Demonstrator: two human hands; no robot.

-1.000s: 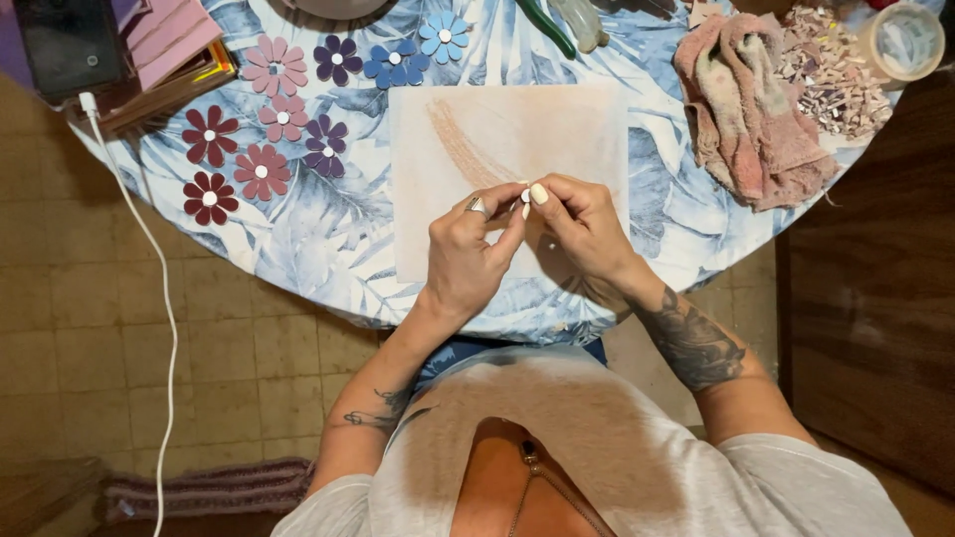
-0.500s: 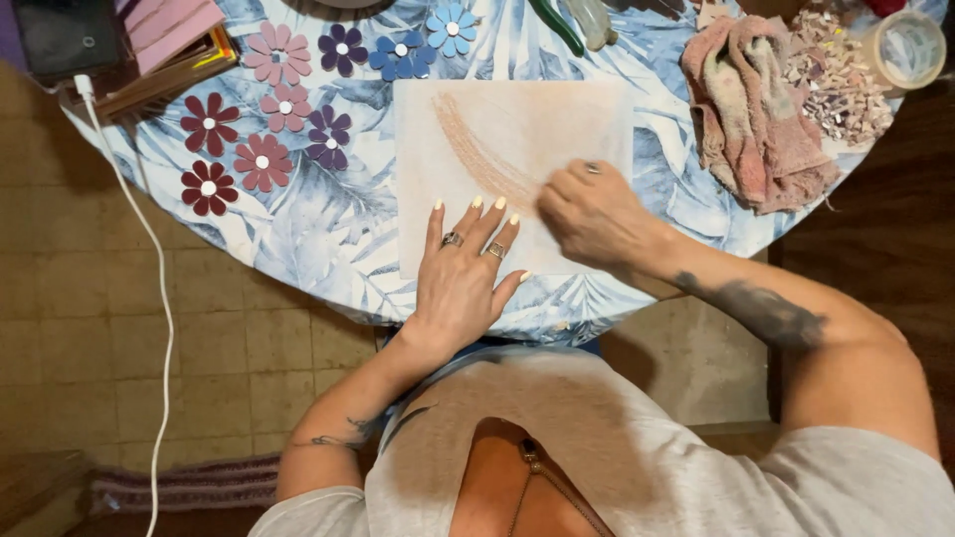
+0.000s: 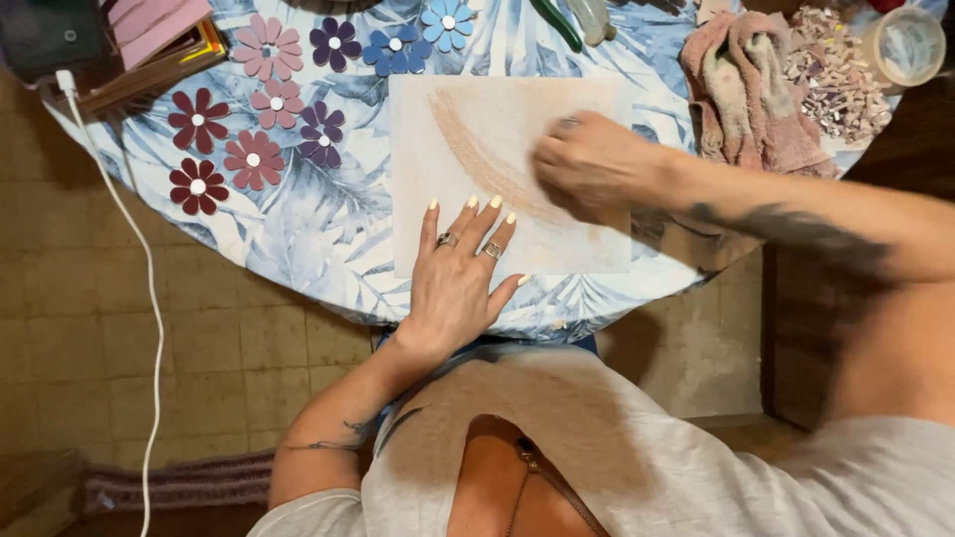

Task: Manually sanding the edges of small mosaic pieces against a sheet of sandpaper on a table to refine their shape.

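Note:
A pale square sheet (image 3: 453, 134) with a curved orange-brown rub mark lies on the round table (image 3: 298, 234), which has a blue leaf-print cloth. My left hand (image 3: 456, 273) rests flat on the sheet's near edge, fingers spread, with rings on two fingers. My right hand (image 3: 587, 159) is closed and blurred, pressed knuckles-up on the sheet at the right end of the rub mark. The small white piece it pinched earlier is hidden under its fingers.
Several flat flower shapes (image 3: 254, 159) in maroon, pink, purple and blue lie at the table's left and back. At the back right are a pink rag (image 3: 756, 89), a pile of small tile bits (image 3: 836, 75) and a round container (image 3: 903, 45). A white cable (image 3: 129, 229) hangs off the left side.
Both hands pinched a small white piece a second ago. My left hand then went flat on the sheet. My right hand moved up and away along the rub mark.

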